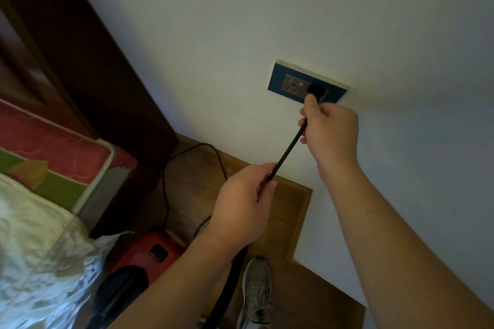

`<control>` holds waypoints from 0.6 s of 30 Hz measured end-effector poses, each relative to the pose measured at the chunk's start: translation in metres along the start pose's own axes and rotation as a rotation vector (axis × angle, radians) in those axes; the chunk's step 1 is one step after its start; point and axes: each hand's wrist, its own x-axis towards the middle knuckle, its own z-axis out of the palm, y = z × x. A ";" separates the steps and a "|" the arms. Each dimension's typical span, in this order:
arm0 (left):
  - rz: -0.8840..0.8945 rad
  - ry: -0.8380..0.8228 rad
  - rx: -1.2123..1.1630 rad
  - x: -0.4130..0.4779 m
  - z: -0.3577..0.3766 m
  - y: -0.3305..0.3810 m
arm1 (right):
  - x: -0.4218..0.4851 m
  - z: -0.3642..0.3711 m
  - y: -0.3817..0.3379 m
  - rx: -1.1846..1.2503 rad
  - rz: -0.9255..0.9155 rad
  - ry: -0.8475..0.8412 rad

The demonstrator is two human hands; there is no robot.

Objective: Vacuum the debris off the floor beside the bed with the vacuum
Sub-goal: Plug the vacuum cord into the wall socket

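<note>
A red and black vacuum (149, 256) sits on the wooden floor (283, 211) beside the bed (45, 168). Its black power cord (287, 147) runs up to a black plug (316, 90) that sits in a blue wall socket plate (283, 80). My right hand (330, 131) grips the cord just below the plug, thumb against the plug. My left hand (243, 203) pinches the same cord lower down. A black hose (227, 286) runs under my left forearm.
A dark wooden headboard (88, 61) stands against the white wall (240, 21) on the left. More black cord (187, 152) loops on the floor by the wall. My grey sneaker (256, 291) stands on the floor next to the hose.
</note>
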 end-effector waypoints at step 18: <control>0.006 -0.277 0.544 -0.030 -0.041 0.015 | -0.026 -0.032 -0.021 -0.851 -0.443 -0.179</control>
